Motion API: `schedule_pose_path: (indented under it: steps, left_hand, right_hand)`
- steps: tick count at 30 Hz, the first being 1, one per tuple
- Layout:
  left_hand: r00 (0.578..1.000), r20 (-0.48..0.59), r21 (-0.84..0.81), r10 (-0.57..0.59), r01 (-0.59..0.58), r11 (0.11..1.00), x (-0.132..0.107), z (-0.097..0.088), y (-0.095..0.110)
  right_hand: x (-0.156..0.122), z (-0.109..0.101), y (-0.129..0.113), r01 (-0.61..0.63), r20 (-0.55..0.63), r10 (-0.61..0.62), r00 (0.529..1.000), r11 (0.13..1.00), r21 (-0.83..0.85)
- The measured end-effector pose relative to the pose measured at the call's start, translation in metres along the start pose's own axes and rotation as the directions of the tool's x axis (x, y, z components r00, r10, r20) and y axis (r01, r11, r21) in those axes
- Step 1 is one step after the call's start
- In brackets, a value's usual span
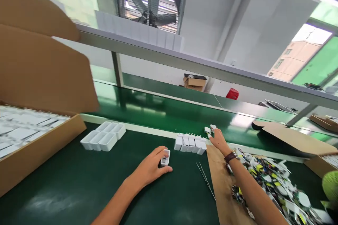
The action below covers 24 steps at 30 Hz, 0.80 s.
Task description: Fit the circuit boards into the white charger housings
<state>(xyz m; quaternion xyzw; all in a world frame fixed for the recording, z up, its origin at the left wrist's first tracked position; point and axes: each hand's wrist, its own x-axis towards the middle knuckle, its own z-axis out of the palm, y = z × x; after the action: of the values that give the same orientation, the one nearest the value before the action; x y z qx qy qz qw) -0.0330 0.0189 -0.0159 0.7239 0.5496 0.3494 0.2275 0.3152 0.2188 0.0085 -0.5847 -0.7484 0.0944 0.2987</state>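
My left hand [151, 167] curls around a small white charger housing [165, 158] that stands on the dark green bench, its end with slots facing up. The thumb lies to the near side of it. Stretched forward over the bench's far edge, my right hand [219, 141] has its fingers closed on a small white part with a circuit board [208, 130]; its details are too small to make out. Close to that hand, a row of white housings [189, 144] stands side by side, with small prongs along the top.
White open-topped boxes [104, 136] sit left of centre. A cardboard box of white parts [39, 140] borders the left. Two thin wires [205, 180] lie by a brown cardboard sheet [217, 172]. Circuit parts [274, 179] are heaped right; a green conveyor belt [163, 112] runs behind.
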Motion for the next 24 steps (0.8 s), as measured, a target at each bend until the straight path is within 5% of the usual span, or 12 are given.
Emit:
schedule_pose_path:
  steps: [4,7,12,15,18,21,24]
  left_hand:
    - [0.998,-0.004,-0.073,-0.059,0.059,0.996,-0.002,-0.014,0.004]
    - [0.999,-0.027,-0.089,-0.041,0.039,0.995,-0.004,-0.018,-0.003]
    - [0.999,-0.036,-0.071,-0.001,-0.001,0.997,-0.004,-0.013,-0.014]
    - [1.0,-0.004,-0.05,-0.012,0.012,0.999,-0.004,-0.01,-0.013]
    - [0.999,0.029,-0.017,-0.046,0.047,0.999,-0.003,-0.01,-0.011]
    - [0.998,0.032,0.015,-0.049,0.049,0.999,-0.003,-0.01,-0.013]
    - [1.0,0.014,0.017,-0.025,0.025,1.0,-0.006,-0.01,-0.016]
  right_hand:
    - [0.018,0.018,0.0,-0.01,0.098,0.02,0.995,0.995,-0.1]
    - [0.029,0.015,-0.003,-0.025,0.068,0.035,0.997,0.989,-0.147]
    - [0.035,-0.028,-0.02,-0.056,-0.099,0.044,0.994,0.992,-0.117]
    - [-0.001,-0.056,-0.051,0.077,-0.143,-0.068,0.987,0.995,0.058]
    - [-0.068,-0.059,-0.093,0.267,0.071,-0.293,0.954,0.93,0.252]
    - [-0.13,-0.032,-0.128,0.141,0.408,-0.339,0.848,0.886,0.442]
    - [-0.159,0.006,-0.143,-0.001,0.582,-0.279,0.764,0.901,0.433]
